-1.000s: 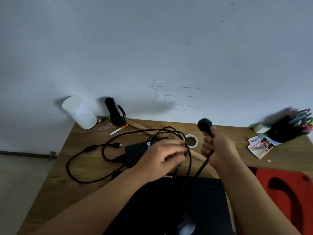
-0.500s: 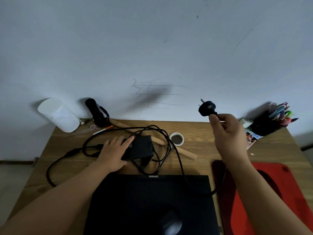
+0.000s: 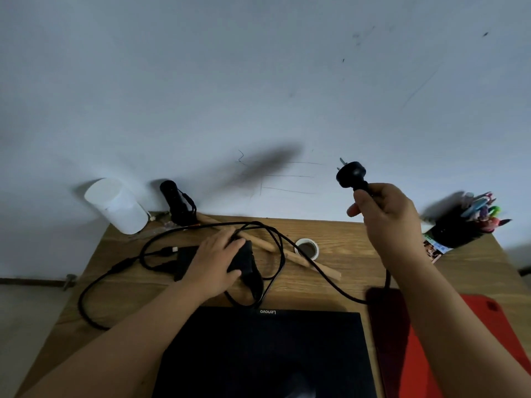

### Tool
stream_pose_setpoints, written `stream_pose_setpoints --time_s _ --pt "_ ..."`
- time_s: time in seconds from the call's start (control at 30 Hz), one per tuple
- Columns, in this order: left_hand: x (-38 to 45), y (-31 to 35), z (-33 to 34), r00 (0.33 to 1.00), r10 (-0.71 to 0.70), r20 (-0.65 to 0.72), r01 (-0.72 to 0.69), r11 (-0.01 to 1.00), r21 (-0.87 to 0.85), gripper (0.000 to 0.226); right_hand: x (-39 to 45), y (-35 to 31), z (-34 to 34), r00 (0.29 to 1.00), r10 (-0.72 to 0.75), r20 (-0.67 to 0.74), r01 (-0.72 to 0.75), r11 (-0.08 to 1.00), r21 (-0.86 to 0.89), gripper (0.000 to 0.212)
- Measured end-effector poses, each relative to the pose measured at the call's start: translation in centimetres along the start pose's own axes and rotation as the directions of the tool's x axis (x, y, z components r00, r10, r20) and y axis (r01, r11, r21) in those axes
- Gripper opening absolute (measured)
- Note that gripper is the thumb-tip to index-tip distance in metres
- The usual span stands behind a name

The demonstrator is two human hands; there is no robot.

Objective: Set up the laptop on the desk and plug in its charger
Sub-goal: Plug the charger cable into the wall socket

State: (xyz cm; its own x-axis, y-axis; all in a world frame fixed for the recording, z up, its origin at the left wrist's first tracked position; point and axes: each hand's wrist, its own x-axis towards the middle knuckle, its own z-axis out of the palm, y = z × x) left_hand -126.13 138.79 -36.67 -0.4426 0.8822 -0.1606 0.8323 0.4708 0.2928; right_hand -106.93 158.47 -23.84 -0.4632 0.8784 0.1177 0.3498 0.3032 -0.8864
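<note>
Black rubbery cable (image 3: 321,278) runs from the tangle on the left of the wooden desk (image 3: 350,259) across to my right hand (image 3: 386,216), which is curled shut around the cord just below the wall plug (image 3: 351,174), holding it raised in front of the pale wall with its metal prongs pointing up and left. My left hand (image 3: 215,261) lies palm down, fingers loosely spread, over the charger brick (image 3: 242,258) at mid-desk, pressing on it, not pinching. The laptop (image 3: 264,351) sits closed on the near edge, and I read "Lenovo" on its lid, upside down from here; no other writing is legible. I judge the plug light and rigid, best taken by its moulded body rather than by the cord, while the lead is limp and will drag and snag; it loops over a wooden stick (image 3: 290,255) and near a tape roll (image 3: 307,248), so I would free the slack before pulling. The brick looks dense and smooth, safest gripped across its short sides. The thin laptop connector (image 3: 171,249) lies unplugged left of the brick. No socket is in view
</note>
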Motion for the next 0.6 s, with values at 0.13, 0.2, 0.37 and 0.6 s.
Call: stream_pose_setpoints --time_s 0.13,0.2,0.37,0.6 --pt "0.6 4.9 -3.1 0.996 0.038 -0.086 -0.052 0.985 -0.162 0.055 0.0 -1.2 -0.6 1.0 0.004 -0.03 -0.004 1.0 0.003 0.013" --pt "0.9 6.9 -4.8 0.988 0.067 -0.137 -0.095 0.973 -0.21 0.049 -0.1 -2.0 -1.0 0.999 -0.02 -0.034 0.021 0.999 0.033 0.013" --pt "1.1 10.7 -9.7 0.939 0.146 -0.311 -0.215 0.955 -0.203 0.043 -0.2 -4.6 -2.4 0.99 -0.129 -0.049 0.132 0.989 0.061 0.009" --pt "1.0 12.4 -14.9 0.866 0.223 -0.448 -0.276 0.96 -0.056 0.047 0.7 -8.4 -4.4 0.965 -0.202 -0.167 0.218 0.972 0.082 0.018"
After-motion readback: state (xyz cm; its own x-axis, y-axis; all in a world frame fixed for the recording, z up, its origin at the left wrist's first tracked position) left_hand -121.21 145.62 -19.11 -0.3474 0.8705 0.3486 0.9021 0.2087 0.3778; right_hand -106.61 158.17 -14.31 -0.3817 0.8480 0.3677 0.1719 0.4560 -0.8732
